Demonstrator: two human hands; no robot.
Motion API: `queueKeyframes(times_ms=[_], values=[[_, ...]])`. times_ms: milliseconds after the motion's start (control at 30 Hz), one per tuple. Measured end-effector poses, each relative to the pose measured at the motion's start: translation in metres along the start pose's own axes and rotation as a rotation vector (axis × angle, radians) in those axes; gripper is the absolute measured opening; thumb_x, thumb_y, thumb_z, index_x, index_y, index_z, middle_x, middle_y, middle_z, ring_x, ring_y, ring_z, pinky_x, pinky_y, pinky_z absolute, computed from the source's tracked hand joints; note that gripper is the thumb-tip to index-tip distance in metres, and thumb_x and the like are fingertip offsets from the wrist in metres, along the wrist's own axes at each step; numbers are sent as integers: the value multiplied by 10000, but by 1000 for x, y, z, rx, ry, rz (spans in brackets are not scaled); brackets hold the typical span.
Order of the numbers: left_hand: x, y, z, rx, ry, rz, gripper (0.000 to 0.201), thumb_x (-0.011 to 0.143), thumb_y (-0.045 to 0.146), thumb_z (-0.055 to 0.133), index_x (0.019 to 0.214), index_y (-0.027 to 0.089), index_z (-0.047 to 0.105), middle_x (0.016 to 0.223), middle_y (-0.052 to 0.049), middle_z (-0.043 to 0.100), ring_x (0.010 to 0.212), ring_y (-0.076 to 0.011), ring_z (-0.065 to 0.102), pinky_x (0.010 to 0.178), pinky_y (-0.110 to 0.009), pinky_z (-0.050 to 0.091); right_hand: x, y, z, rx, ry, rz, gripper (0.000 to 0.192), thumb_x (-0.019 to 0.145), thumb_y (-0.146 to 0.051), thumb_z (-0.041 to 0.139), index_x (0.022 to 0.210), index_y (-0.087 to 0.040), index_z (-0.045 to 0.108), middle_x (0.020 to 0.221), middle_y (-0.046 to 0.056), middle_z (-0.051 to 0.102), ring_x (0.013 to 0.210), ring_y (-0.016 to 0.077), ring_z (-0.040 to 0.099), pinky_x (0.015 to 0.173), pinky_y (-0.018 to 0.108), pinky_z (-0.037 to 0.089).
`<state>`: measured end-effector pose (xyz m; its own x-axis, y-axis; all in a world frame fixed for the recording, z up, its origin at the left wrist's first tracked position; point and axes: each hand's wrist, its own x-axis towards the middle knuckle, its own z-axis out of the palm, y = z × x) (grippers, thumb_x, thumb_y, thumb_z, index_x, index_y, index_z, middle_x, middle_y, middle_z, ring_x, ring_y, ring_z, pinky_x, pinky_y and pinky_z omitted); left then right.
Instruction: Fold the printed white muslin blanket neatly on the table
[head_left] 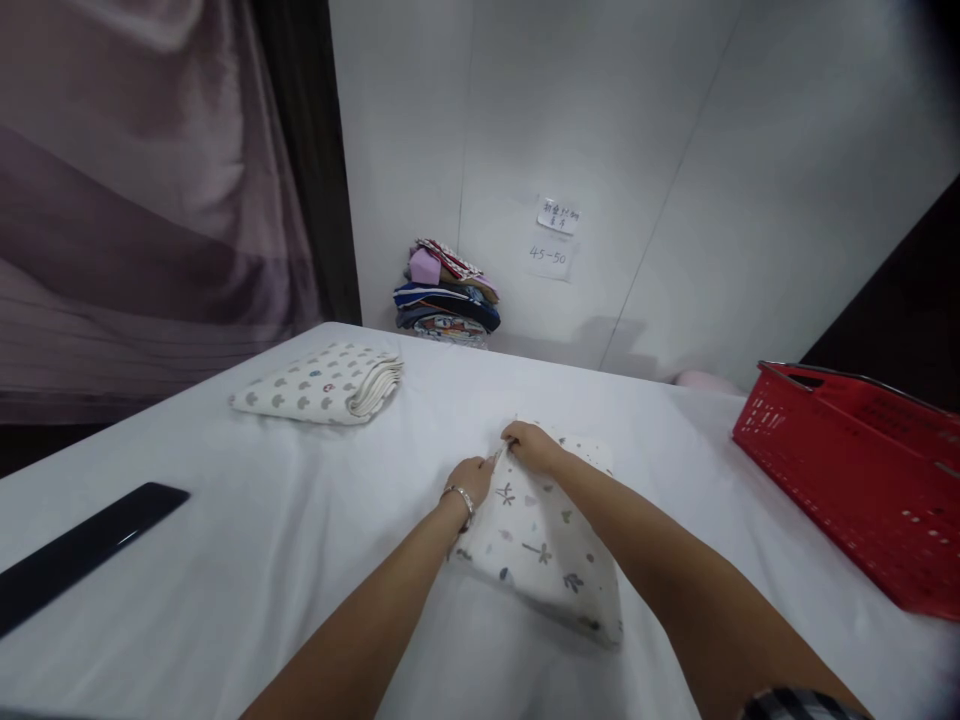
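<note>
A folded white cloth (529,545) printed with small plants and leaves lies on the white-covered table in front of me. My left hand (472,480), with a bracelet at the wrist, pinches its left edge. Just beyond and to the right, my right hand (531,445) grips the same cloth near its far left corner, fingers closed on the fabric. Part of the cloth's right side is hidden behind my right forearm.
Another folded white cloth with grey shapes (322,385) lies at the back left. A red plastic basket (847,470) stands at the right. A dark flat strip (82,550) lies at the left. Behind the table's far edge rises a stack of folded fabrics (448,295) against the wall.
</note>
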<state>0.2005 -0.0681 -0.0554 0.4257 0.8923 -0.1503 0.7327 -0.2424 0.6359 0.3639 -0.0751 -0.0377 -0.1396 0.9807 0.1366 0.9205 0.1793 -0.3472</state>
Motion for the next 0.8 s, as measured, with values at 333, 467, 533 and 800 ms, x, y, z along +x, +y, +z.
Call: queueKeyframes(times_ms=[333, 467, 533, 800], values=[[0, -3, -2, -20, -26, -35, 210, 755, 314, 465, 719, 179, 622, 724, -41, 670, 696, -159, 595, 583, -233, 387, 0, 3, 10, 50, 37, 13, 340, 699, -40, 439, 958, -176, 612, 1003, 45, 607, 948, 155, 536, 869, 275, 393], [-1, -7, -2, -3, 25, -57, 198, 758, 291, 448, 738, 179, 611, 809, -56, 672, 748, -167, 596, 604, -240, 395, -1, 7, 18, 84, 83, -27, 452, 706, -34, 408, 1102, -193, 556, 1161, 46, 537, 1063, 141, 487, 948, 283, 353], [-1, -8, -2, 0, 37, -58, 199, 761, 286, 441, 732, 182, 608, 813, -56, 672, 759, -169, 597, 612, -241, 399, -3, 7, 22, 80, 114, -20, 521, 715, -42, 397, 1200, -210, 486, 1289, 42, 435, 1158, 136, 417, 987, 289, 320], [-3, -11, -2, 21, 61, -26, 180, 759, 272, 436, 689, 183, 577, 771, -55, 660, 774, -174, 591, 642, -250, 396, -18, 3, 32, -165, 177, 232, 369, 873, -331, 383, 1208, -181, 431, 1321, 107, 390, 1229, 197, 323, 1001, 374, 260]])
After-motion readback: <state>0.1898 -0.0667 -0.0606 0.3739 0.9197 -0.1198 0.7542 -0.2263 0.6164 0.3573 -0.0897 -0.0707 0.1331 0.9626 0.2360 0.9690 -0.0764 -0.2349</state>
